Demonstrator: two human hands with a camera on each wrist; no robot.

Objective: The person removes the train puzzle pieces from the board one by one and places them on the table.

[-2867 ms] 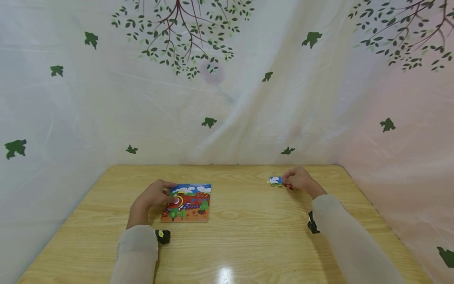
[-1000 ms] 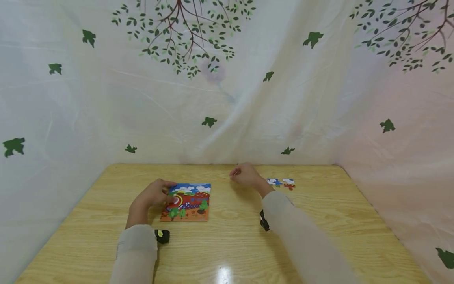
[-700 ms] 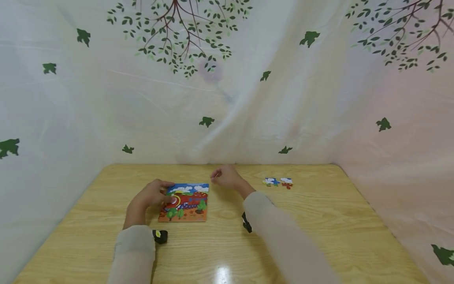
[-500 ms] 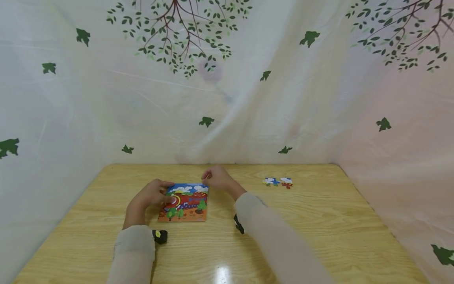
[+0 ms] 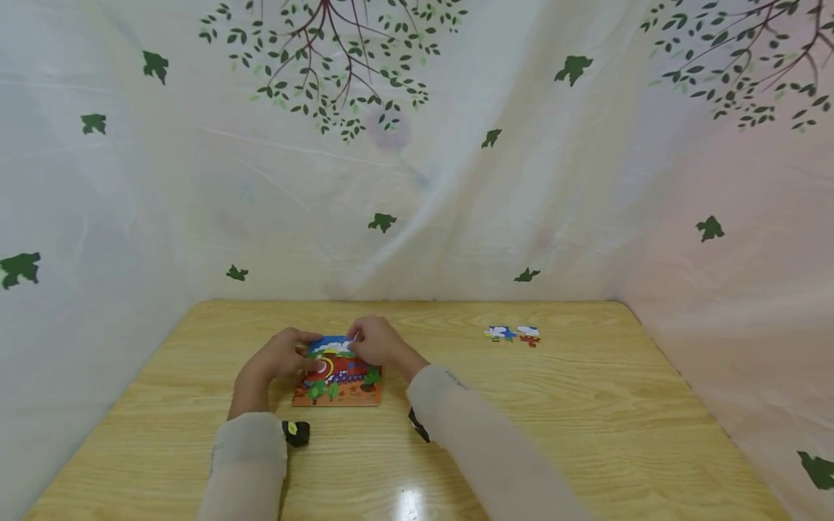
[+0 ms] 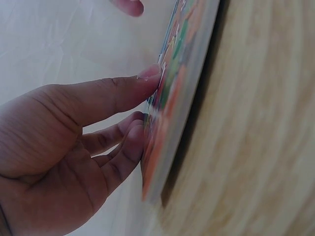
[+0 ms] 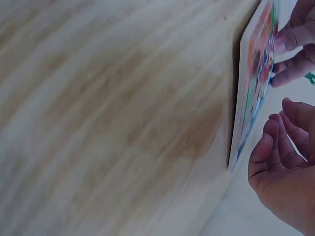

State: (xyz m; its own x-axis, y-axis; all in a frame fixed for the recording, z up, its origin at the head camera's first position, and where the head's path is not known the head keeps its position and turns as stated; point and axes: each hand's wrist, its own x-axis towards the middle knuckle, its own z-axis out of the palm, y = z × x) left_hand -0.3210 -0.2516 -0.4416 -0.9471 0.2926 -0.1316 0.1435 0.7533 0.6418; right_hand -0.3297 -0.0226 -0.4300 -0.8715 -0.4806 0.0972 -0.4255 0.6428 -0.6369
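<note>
Right hand (image 5: 378, 340) is what's moved: half a second back it's just at the puzzle's far corner, and now it's across that corner, covering part of the sky. Left hand (image 5: 280, 356) looks parked in the same spot, and the cartoon jigsaw puzzle (image 5: 339, 383) hasn't really budged under it. So, way I read it, the work has shifted from the loose pieces back to the puzzle itself.

Speaking of those, the blue-and-white jigsaw piece (image 5: 500, 333) and the red-and-white jigsaw piece (image 5: 529, 336) sit side by side on the wooden table (image 5: 554, 420), well off to the outer side of the right hand, same as a moment ago.

Pose-wise, the right forearm slants inward, palm turned toward the other hand, fingers curved down with the thumb close to them. Can't tell if the tips actually pinch anything; right wrist cam shows nothing obvious between them, and I can't say for sure they're touching the puzzle either.

Left one's easier: thumb fairly straight and resting on the printed face, fingers spread away from it toward the side edge and far corner. Looks more like steadying than clamping to me. Puzzle lies flat, directly below the right fingers and just inward of the left ones.
</note>
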